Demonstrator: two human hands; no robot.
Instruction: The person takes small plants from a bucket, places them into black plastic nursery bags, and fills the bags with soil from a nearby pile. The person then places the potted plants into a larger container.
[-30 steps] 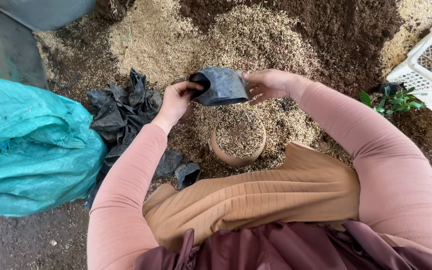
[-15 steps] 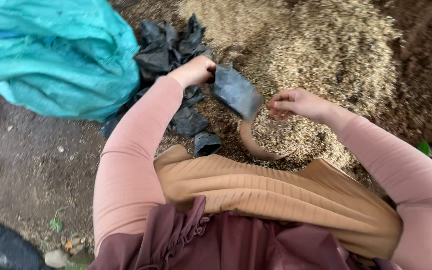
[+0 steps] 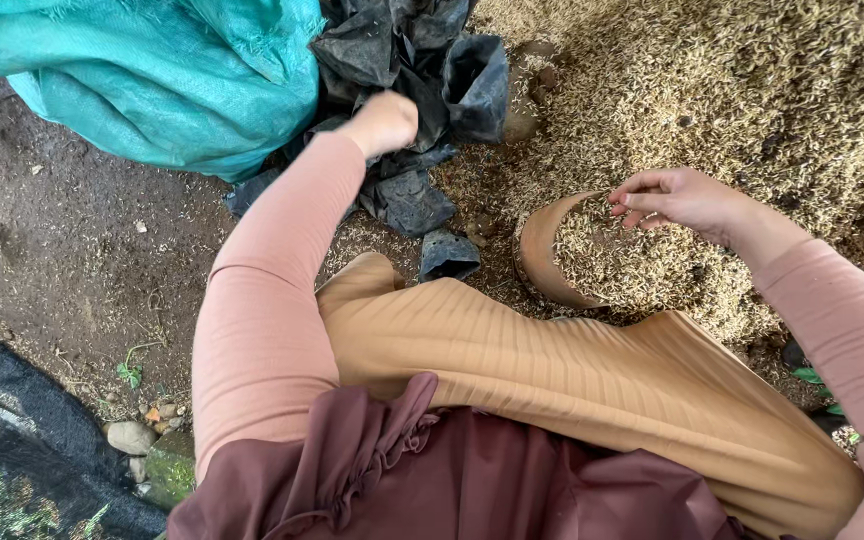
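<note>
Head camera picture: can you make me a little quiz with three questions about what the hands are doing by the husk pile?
1. True or false: the right hand is over the brown pot.
2. What is the left hand touching? A) a pile of black plastic bags B) a stone C) the teal sack
3. Fill in: the brown pot is full of pale ____.

Key
1. True. The fingers hang just above the pot's rim and its filling.
2. A. The hand is closed against the crumpled black bags, beside the teal sack.
3. Husks, the same as the big heap behind it.
</note>
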